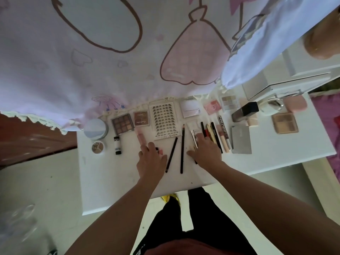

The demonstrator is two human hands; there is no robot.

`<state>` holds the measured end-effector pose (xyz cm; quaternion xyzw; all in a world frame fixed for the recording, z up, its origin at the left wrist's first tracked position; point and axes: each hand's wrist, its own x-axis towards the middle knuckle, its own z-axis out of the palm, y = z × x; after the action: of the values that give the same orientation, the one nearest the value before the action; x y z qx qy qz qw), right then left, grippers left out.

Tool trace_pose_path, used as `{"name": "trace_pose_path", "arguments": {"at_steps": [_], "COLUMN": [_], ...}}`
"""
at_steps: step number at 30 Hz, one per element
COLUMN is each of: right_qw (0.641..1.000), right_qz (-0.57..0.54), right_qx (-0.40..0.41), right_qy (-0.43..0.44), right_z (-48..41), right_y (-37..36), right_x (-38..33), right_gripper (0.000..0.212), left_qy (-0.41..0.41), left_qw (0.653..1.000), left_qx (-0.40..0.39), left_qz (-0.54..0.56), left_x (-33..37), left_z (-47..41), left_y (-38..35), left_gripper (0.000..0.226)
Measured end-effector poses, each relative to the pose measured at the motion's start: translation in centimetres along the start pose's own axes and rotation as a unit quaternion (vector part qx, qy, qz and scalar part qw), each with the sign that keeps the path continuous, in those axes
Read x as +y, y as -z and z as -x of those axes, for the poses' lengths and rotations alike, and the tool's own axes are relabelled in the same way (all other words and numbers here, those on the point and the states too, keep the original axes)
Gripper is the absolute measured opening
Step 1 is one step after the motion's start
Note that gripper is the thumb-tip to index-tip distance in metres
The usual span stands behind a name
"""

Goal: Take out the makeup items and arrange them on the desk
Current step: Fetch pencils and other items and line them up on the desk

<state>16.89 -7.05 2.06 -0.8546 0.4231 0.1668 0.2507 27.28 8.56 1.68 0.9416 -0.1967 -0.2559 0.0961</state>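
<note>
The left hand [151,160] lies on the white desk [110,181] with straight, relaxed fingers, and its index tip seems to touch the near end of one pink tube [140,135]. One small pink and black item [159,150] is half hidden beside this hand. The right hand [206,150] is spread and its fingers press on a row of slim sticks [217,137]. It covers some of them, so I cannot count them. Between the hands lie two black pencils [182,144]. Behind them is one lash sheet [164,122], with two brown palettes [122,124] on its left. A printed cloth [110,52] hides the far edge of the desk.
</note>
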Motion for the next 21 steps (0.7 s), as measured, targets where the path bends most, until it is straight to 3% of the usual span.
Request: {"name": "trace_pose_path", "arguments": {"at_steps": [5, 12, 21], "right_qw": [0.999, 0.999, 0.998], "right_qz": [-0.012, -0.024, -0.035], "right_qx": [0.028, 0.029, 0.039], "right_qy": [0.009, 0.001, 0.025], "right_z": [1.1, 2.0, 2.3], "right_y": [0.2, -0.5, -0.4], "right_x": [1.2, 2.4, 2.1], "right_gripper": [0.038, 0.016, 0.021], "left_qy": [-0.015, -0.031, -0.015], "left_qw": [1.0, 0.999, 0.998], "left_qx": [0.017, -0.02, -0.034], "left_qz": [0.016, 0.027, 0.06], "left_x": [-1.3, -2.1, -2.5], "left_z": [1.3, 1.8, 1.7], "left_y": [0.6, 0.3, 0.0], "left_gripper": [0.034, 0.022, 0.026]}}
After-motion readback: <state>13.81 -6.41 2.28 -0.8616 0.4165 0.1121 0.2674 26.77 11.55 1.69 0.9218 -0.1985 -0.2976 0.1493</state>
